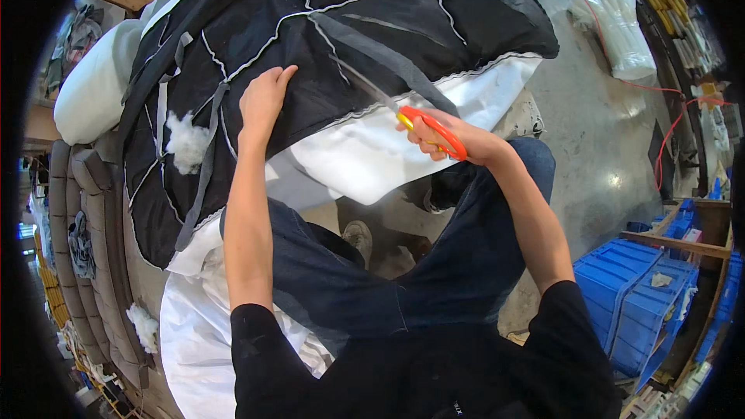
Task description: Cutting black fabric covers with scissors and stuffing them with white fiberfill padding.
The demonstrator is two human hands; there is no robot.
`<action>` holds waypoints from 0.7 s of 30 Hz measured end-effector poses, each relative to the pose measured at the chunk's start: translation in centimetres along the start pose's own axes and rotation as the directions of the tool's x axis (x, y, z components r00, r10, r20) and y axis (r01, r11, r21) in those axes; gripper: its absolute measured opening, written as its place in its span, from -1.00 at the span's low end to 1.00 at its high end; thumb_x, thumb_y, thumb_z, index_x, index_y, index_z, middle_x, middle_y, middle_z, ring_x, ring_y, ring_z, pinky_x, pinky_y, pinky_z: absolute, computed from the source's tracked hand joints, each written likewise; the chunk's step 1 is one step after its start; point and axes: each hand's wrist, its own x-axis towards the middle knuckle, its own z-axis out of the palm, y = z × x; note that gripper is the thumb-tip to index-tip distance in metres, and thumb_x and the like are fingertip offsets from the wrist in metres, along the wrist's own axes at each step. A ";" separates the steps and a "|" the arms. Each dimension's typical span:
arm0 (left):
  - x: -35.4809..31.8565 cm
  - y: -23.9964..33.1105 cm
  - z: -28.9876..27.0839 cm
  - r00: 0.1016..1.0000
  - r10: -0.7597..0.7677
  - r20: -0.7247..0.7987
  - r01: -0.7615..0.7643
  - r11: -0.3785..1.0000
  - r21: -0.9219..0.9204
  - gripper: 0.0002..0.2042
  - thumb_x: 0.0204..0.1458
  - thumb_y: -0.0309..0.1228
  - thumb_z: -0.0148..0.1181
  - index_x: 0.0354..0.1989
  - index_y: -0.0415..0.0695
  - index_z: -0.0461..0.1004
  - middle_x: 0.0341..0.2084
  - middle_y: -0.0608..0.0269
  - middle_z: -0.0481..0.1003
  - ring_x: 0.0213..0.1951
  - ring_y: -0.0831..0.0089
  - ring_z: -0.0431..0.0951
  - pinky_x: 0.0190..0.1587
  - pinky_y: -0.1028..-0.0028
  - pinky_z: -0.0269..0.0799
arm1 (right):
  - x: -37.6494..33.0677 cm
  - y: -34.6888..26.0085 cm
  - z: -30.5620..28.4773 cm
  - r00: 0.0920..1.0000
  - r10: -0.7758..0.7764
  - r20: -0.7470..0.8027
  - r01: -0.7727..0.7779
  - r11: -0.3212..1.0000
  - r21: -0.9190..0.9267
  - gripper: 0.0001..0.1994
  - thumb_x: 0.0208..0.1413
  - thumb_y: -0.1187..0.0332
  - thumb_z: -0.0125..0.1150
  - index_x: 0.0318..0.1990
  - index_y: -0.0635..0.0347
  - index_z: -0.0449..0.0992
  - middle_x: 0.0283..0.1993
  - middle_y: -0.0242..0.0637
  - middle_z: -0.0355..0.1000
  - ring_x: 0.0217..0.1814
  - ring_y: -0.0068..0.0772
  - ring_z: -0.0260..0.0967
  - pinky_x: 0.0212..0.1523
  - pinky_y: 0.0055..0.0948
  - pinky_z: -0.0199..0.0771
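The left hand lay spread, pinning the soft black fabric (limp, likely light); the right hand gripped orange-handled scissors.

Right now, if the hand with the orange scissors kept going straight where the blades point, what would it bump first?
Probably the grey strap on the black fabric: the right hand aims the scissors up-left along it, though depth is unclear.

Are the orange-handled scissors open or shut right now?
Open: the orange-handled scissors in the right hand show blades slightly parted over the black fabric cover, near its grey strap.
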 end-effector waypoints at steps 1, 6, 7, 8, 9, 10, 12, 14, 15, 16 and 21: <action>-0.1 -0.2 0.0 0.996 0.007 -0.094 -0.013 0.998 -0.069 -0.52 0.16 0.05 -0.02 -0.44 -0.19 0.46 -0.44 -0.06 0.52 -0.27 -0.10 0.51 -0.28 0.08 0.38 | 0.2 0.2 0.1 1.000 -0.001 0.000 0.001 1.000 -0.006 -0.51 0.17 0.16 0.16 0.14 0.29 0.29 -0.35 -0.55 0.16 -0.48 -0.80 0.03 -0.55 -0.73 0.00; -0.3 0.7 -1.5 0.991 0.057 -0.124 -0.056 0.998 0.018 -0.57 0.18 0.02 -0.03 -0.41 -0.12 0.50 -0.46 0.00 0.53 -0.30 -0.03 0.53 -0.32 0.11 0.39 | 1.1 1.7 1.1 0.996 0.090 -0.013 -0.090 0.959 -0.270 -0.56 0.18 0.19 0.14 0.13 0.26 0.33 -0.32 -0.56 0.20 -0.43 -0.79 0.09 -0.52 -0.74 0.05; -0.3 1.0 -2.0 0.986 0.096 -0.138 -0.088 0.994 0.062 -0.57 0.18 0.02 -0.02 -0.43 -0.11 0.51 -0.48 0.01 0.52 -0.31 -0.02 0.53 -0.33 0.12 0.39 | 1.2 2.2 1.0 0.996 0.087 -0.030 -0.092 0.961 -0.262 -0.56 0.19 0.19 0.13 0.13 0.25 0.33 -0.32 -0.56 0.21 -0.43 -0.79 0.09 -0.52 -0.75 0.06; -0.4 1.2 -2.2 0.979 0.134 -0.150 -0.119 0.987 0.106 -0.58 0.17 0.01 -0.01 -0.45 -0.10 0.51 -0.49 0.01 0.52 -0.32 -0.01 0.53 -0.34 0.13 0.39 | 1.3 2.4 0.5 0.996 0.086 -0.014 -0.087 0.952 -0.292 -0.54 0.23 0.08 0.10 0.11 0.25 0.34 -0.33 -0.55 0.21 -0.44 -0.78 0.08 -0.52 -0.74 0.06; -0.4 0.7 -2.2 0.980 0.127 -0.154 -0.111 0.988 0.106 -0.58 0.17 0.01 -0.01 -0.45 -0.10 0.51 -0.49 0.01 0.52 -0.32 -0.01 0.53 -0.34 0.13 0.39 | 1.4 2.0 0.9 0.996 0.089 -0.008 -0.087 0.951 -0.298 -0.54 0.23 0.08 0.10 0.11 0.25 0.34 -0.33 -0.55 0.21 -0.44 -0.78 0.08 -0.52 -0.74 0.06; -0.4 0.2 -2.2 0.982 0.109 -0.156 -0.104 0.994 0.041 -0.57 0.16 0.02 0.00 -0.47 -0.11 0.51 -0.51 0.01 0.52 -0.33 -0.01 0.53 -0.35 0.14 0.38 | 1.3 1.3 1.3 0.991 0.128 0.023 -0.119 0.965 -0.235 -0.51 0.23 0.02 0.08 0.11 0.25 0.34 -0.33 -0.55 0.21 -0.45 -0.78 0.08 -0.53 -0.74 0.06; -0.3 -0.2 -2.3 0.984 0.090 -0.156 -0.096 0.995 -0.027 -0.56 0.15 0.02 0.02 -0.49 -0.12 0.50 -0.52 0.01 0.51 -0.35 0.00 0.53 -0.35 0.15 0.38 | 1.3 1.1 1.3 0.984 0.169 0.054 -0.157 0.972 -0.173 -0.48 0.24 -0.04 0.06 0.10 0.25 0.34 -0.34 -0.54 0.20 -0.46 -0.78 0.07 -0.53 -0.74 0.05; -0.3 0.0 -2.3 0.991 0.070 -0.117 -0.081 0.992 -0.099 -0.55 0.15 0.03 0.02 -0.49 -0.14 0.49 -0.54 0.01 0.50 -0.36 -0.01 0.53 -0.36 0.16 0.36 | 1.3 1.3 0.8 0.982 0.190 0.018 -0.183 0.964 -0.194 -0.41 0.22 -0.14 0.03 0.09 0.26 0.34 -0.35 -0.54 0.20 -0.49 -0.77 0.05 -0.54 -0.74 0.04; -0.3 0.0 -2.3 0.991 0.069 -0.114 -0.081 0.992 -0.099 -0.55 0.15 0.03 0.02 -0.49 -0.14 0.49 -0.54 0.01 0.50 -0.36 -0.01 0.53 -0.36 0.16 0.36 | 1.4 1.3 0.8 0.981 0.192 0.018 -0.185 0.964 -0.192 -0.41 0.22 -0.14 0.03 0.09 0.26 0.34 -0.35 -0.54 0.20 -0.49 -0.77 0.05 -0.54 -0.74 0.04; -0.3 0.0 -2.3 0.993 0.062 -0.099 -0.072 0.993 -0.098 -0.54 0.14 0.04 0.02 -0.49 -0.15 0.48 -0.54 0.00 0.50 -0.36 -0.01 0.53 -0.36 0.15 0.35 | 1.6 1.2 1.0 0.984 0.177 0.011 -0.170 0.959 -0.229 -0.41 0.21 -0.14 0.05 0.08 0.25 0.34 -0.35 -0.54 0.20 -0.50 -0.78 0.06 -0.55 -0.74 0.03; -0.5 0.1 -1.8 0.997 0.045 -0.068 -0.050 0.995 -0.082 -0.53 0.14 0.05 0.02 -0.50 -0.16 0.47 -0.53 0.00 0.50 -0.37 -0.04 0.51 -0.36 0.14 0.34 | 3.4 1.0 0.8 0.979 0.199 0.039 -0.187 0.962 -0.198 -0.51 0.18 -0.03 0.13 0.06 0.18 0.36 -0.38 -0.57 0.20 -0.53 -0.81 0.08 -0.60 -0.74 0.01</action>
